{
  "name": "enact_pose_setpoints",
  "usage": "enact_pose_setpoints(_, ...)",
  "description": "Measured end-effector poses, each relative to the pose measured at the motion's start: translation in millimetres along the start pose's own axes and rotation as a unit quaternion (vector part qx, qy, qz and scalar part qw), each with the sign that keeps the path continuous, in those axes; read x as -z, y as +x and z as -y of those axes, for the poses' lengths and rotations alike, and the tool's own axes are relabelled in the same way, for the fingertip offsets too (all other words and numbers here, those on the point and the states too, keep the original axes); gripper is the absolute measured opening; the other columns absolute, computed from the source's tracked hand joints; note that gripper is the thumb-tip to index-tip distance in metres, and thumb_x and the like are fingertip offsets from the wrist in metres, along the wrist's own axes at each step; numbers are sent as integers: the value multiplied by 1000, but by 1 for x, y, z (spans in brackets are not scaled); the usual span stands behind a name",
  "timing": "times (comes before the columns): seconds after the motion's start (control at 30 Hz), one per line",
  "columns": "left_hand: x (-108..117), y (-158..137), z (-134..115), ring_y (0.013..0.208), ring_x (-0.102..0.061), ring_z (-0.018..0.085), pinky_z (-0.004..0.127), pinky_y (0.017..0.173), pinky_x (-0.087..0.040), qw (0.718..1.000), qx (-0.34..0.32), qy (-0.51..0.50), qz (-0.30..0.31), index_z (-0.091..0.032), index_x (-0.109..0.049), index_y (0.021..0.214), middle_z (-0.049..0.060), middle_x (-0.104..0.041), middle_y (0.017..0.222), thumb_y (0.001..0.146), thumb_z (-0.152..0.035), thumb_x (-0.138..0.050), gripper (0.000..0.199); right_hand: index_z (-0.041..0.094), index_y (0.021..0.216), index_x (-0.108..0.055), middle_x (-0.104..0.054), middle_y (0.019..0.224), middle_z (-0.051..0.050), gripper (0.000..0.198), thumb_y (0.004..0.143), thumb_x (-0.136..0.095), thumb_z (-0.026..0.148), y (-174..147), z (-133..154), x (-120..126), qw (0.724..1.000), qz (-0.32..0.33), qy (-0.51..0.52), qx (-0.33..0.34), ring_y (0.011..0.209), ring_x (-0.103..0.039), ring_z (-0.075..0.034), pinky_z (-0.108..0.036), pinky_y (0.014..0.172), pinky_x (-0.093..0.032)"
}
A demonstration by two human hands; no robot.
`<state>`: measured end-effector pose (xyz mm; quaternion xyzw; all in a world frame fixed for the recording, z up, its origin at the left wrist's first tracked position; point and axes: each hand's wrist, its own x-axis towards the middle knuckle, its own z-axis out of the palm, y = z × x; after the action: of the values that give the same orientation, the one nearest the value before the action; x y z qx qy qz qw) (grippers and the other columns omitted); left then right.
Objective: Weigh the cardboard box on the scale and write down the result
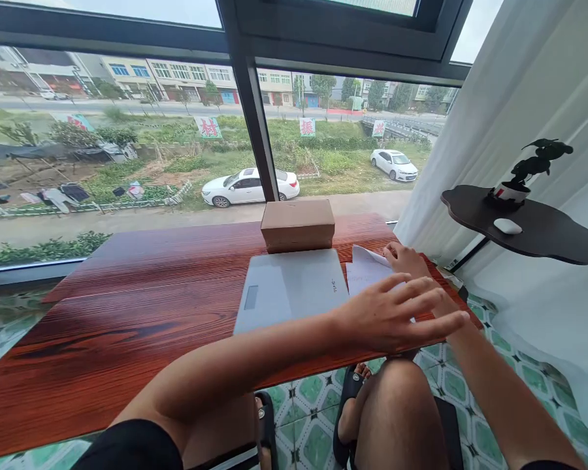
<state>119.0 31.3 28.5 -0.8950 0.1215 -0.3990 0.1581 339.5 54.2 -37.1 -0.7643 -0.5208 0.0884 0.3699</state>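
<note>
While left hand (394, 313) spreads loosely, right hand (408, 260) at papers (363, 275), grip unclear; signs (208, 128) outside read 村, 振.

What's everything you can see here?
Window: 1, dark-framed, ahead
Buildings: several, pale, outside
Cars: 2 clear, white, outside
Signs: 3 clear, white-red, outside
Table: 1, red-brown, by the window
Laptop: 1, grey, on table
Box: 1, brown, behind laptop
Papers: unclear, white, right of laptop
Curtain: 1, white, right
Stand: 1, dark, far right
Plant: 1, dark, on stand
Mouse: 1, white, on stand
Tiles: many, green-white, underfoot
Sandals: 2, black, below table
Sleeves: 2, black, bottom edge
Left hand: 1, bare, over table
Right hand: 1, bare, beside papers
</note>
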Motion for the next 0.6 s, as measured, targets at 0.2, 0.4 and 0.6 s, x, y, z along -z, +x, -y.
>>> enact_pose_setpoints(0.2, -48, -15, -49, 102, -60, 18, 30, 79, -45, 999, -53, 11, 1, -27, -56, 134, 6, -65, 116, 95, -27, -53, 40, 23, 97, -66, -67, 82, -8, 40, 101, -35, 47, -17, -27, -5, 986, -4, -166, -11, 73, -55, -23, -32, 63, -22)
enact_pose_setpoints(0.4, -75, -38, -74, 97, -59, 16, 29, 74, -42, 988, -70, -3, 139, -24, -48, 138, 9, -65, 119, 98, -24, -47, 41, 22, 100, -66, -66, 79, -6, 38, 104, -35, 44, -28, -45, -14, 986, 5, -164, -41, 74, -56, -21, -29, 62, -21)
enact_pose_setpoints(0.6, -82, -45, -77, 90, -60, 15, 29, 70, -41, 980, -35, -29, 193, -20, -50, 134, 10, -67, 116, 98, -19, -44, 37, 21, 90, -65, -68, 82, -7, 39, 104, -36, 43, -30, -48, -16, 982, 45, -177, -55, 79, -57, -22, -29, 64, -23)
